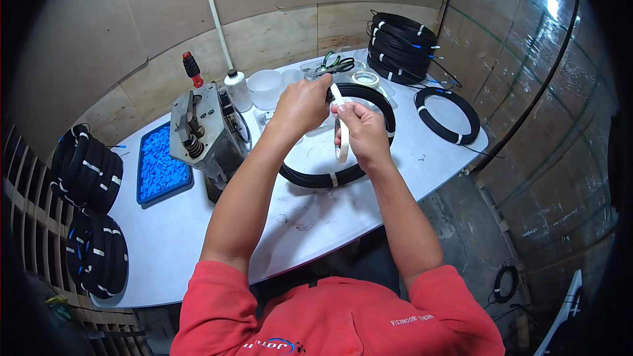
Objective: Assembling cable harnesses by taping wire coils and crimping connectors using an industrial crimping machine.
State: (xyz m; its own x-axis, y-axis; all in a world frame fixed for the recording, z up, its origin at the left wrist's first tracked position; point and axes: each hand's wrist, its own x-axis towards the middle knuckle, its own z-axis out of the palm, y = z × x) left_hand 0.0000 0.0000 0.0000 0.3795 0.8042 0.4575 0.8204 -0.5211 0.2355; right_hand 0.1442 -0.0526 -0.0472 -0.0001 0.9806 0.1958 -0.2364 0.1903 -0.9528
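Observation:
My left hand [301, 107] and my right hand [361, 133] are raised close together above a white table [369, 204]. Between them runs a strip of white tape [338, 97], pulled up from a white tape roll [343, 146] that my right hand holds. My left hand pinches the strip's upper end. Under both hands a coil of black cable [315, 178] lies flat on the table, bound with white tape bands.
A grey metal press machine [201, 133] stands left, beside a blue tray of small blue parts [158, 169]. A stack of black coils [401, 45], a single coil [447, 115], a second tape roll [365, 79], scissors [335, 63] and plastic containers [265, 88] sit behind. More coils [89, 166] hang at left.

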